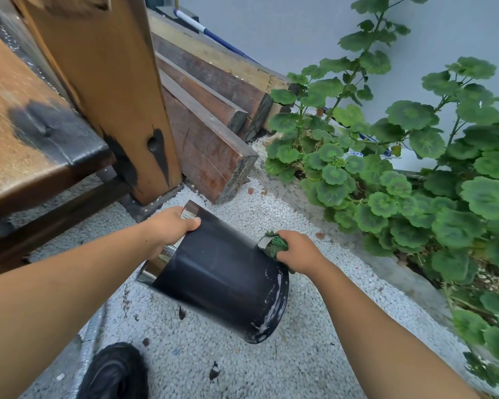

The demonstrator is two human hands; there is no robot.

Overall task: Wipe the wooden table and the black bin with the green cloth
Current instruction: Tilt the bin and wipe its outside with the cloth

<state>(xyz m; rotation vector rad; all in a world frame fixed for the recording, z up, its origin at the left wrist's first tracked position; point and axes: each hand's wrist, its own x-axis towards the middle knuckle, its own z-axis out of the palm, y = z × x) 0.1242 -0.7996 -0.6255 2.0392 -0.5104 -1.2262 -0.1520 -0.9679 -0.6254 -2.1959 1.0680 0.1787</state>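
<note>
The black bin (222, 275) is tilted above the white gravel, its shiny metal rim toward the upper left and its base toward the lower right, with white smears near the base. My left hand (170, 226) grips the metal rim. My right hand (297, 251) holds the bunched green cloth (275, 243) against the bin's upper right side. The wooden table (20, 133) fills the left of the view, with a black stain at its corner.
A thick wooden post (107, 82) stands beside the table, with stacked dark timber beams (208, 131) behind it. A leafy green plant (409, 174) crowds the right side. A black shoe (116, 372) and a ribbed hose (88, 349) lie at the bottom left.
</note>
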